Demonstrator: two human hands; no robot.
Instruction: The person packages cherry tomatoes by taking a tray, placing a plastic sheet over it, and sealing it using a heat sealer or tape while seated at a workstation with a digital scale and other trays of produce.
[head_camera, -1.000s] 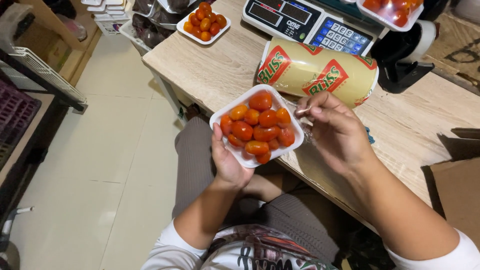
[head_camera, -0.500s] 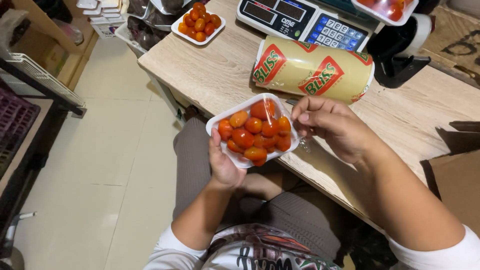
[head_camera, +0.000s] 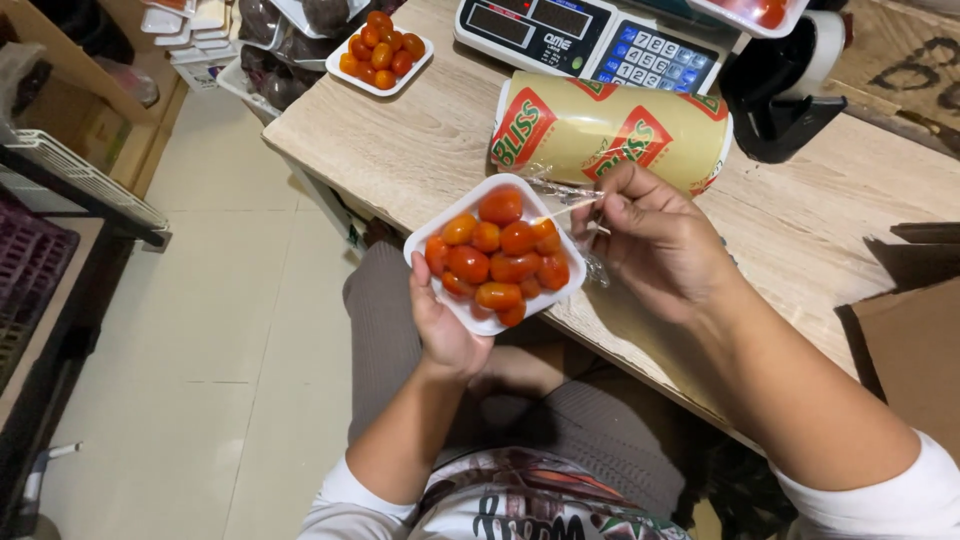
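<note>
Fingers of the left hand (head_camera: 448, 325) cup the white foam tray of orange-red cherry tomatoes (head_camera: 497, 253) from below, just before the yellow cling-film roll (head_camera: 610, 132), freeing the right hand (head_camera: 655, 240) to pinch transparent film (head_camera: 566, 190).

Top tray (head_camera: 750, 12) cut off; L fingertips hidden

White tray (head_camera: 424, 232), orange-red tomatoes (head_camera: 497, 262) (yellow, red-patterned film roll (head_camera: 606, 132)).

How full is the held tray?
Full. The white tray in the left hand is heaped with red and orange tomatoes, covering its floor and rising above the rim.
</note>
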